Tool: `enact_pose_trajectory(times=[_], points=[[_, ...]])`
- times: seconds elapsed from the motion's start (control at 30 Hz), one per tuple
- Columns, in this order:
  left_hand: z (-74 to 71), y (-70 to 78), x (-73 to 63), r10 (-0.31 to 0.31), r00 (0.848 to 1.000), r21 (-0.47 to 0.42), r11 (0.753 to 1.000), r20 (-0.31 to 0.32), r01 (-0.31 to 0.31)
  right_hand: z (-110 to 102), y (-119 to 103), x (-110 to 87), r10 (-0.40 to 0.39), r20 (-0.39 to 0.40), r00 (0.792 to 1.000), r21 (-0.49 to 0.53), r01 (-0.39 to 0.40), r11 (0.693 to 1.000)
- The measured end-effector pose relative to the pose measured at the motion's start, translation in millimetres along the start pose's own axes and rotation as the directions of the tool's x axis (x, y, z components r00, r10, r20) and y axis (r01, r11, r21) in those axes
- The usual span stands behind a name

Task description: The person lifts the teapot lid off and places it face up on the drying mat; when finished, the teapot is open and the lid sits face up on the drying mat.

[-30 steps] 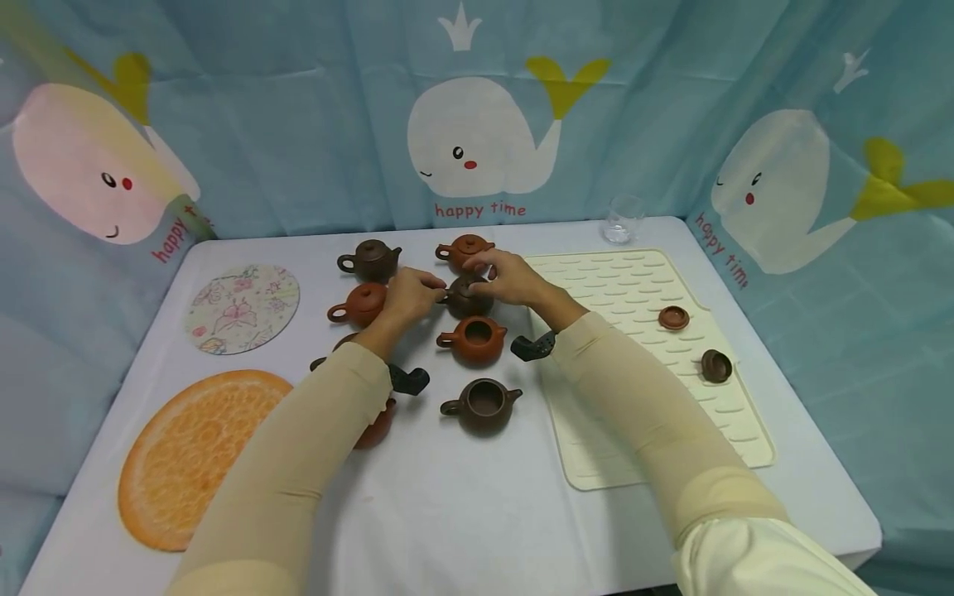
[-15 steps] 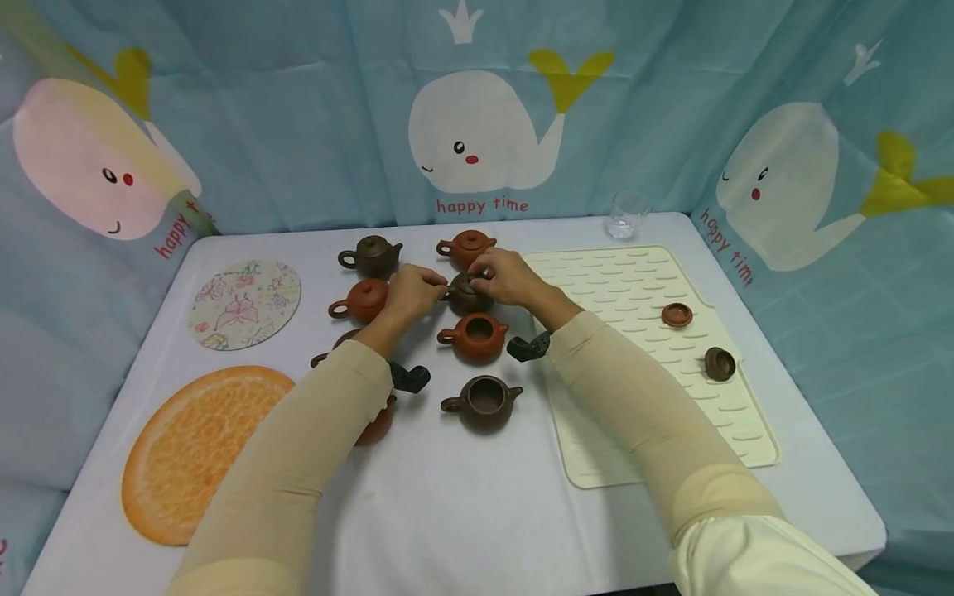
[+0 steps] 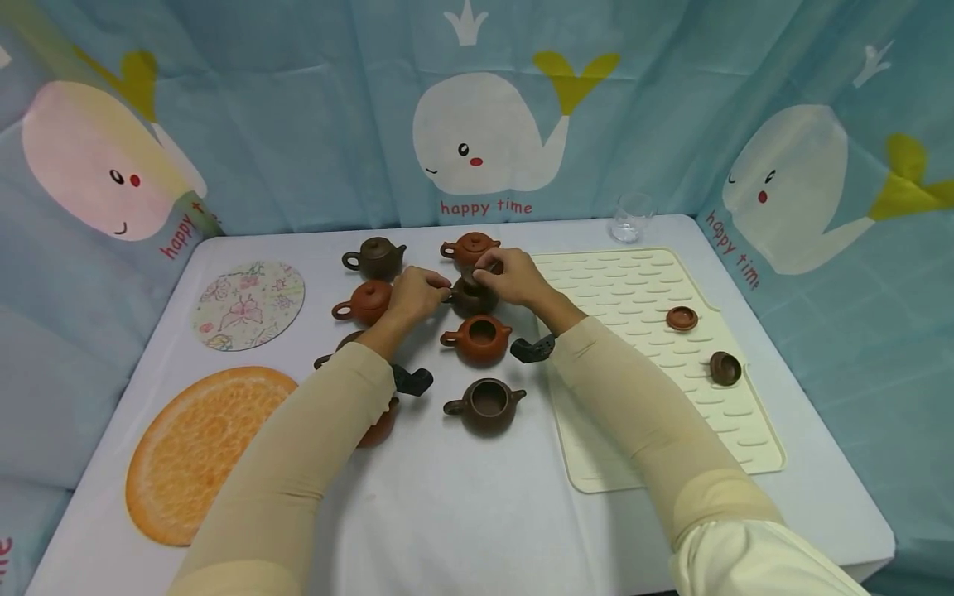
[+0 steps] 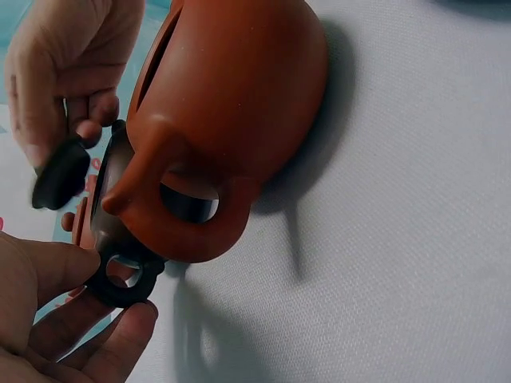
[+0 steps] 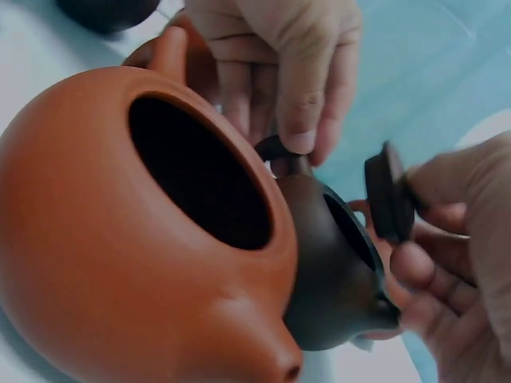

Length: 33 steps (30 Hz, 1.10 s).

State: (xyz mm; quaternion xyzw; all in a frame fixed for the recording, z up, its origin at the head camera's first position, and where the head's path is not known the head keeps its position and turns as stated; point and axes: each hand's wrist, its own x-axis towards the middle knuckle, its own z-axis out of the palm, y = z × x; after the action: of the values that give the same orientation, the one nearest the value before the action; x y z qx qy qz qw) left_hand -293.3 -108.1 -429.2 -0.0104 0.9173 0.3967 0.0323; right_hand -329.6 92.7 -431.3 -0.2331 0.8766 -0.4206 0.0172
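My left hand [image 3: 419,294] pinches the handle of a small dark brown teapot [image 3: 474,305] in the right-hand column of pots. In the left wrist view, thumb and fingers close on the handle's loop. My right hand [image 3: 516,277] holds the pot's dark lid [image 5: 387,195] between thumb and fingers, tipped on edge and apart from the pot. The uncovered mouth of the dark pot shows in the right wrist view. Just in front stands a lidless orange-brown teapot [image 3: 480,341], large in both wrist views. A lidless dark teapot [image 3: 488,406] sits nearer me.
A lidded reddish teapot [image 3: 471,247] stands behind. Left lie more teapots, including a dark one [image 3: 377,258] and a red one [image 3: 368,302]. A cream mat [image 3: 596,463] bears a red lid [image 3: 681,318] and a dark lid [image 3: 725,368]. A glass [image 3: 630,219] stands behind the mat.
The right hand has lifted the dark teapot's lid off its mouth, up from the pot. The left hand keeps its grip on the handle.
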Motion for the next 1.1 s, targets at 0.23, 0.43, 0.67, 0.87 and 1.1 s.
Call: enact_pose_trajectory(times=[0.23,0.43,0.67,0.87,1.1], points=[[1.6,2.7,-0.7,-0.016,1.000,-0.005,1.000,0.014,0.016,-5.0,9.8,-8.2,0.120,-0.035,0.992,0.510,-0.085,0.856],[2.2,2.7,-0.8,-0.011,1.000,-0.001,1.000,0.018,0.011,-6.7,16.9,-14.9,0.199,0.014,0.980,0.768,-0.138,0.625],[-0.6,0.9,-1.5,0.008,1.000,0.009,1.000,0.018,-0.008,-2.0,24.5,-15.3,0.188,0.069,0.980,0.675,-0.185,0.714],[0.0,-1.8,-0.4,0.023,1.000,0.016,1.000,0.017,-0.023,-3.0,20.2,-13.7,0.136,0.061,0.989,0.501,-0.148,0.852],[0.9,-0.5,-0.3,0.039,0.999,0.035,0.999,0.011,-0.039,-8.0,15.0,-13.2,0.124,0.075,0.989,0.369,-0.143,0.918]])
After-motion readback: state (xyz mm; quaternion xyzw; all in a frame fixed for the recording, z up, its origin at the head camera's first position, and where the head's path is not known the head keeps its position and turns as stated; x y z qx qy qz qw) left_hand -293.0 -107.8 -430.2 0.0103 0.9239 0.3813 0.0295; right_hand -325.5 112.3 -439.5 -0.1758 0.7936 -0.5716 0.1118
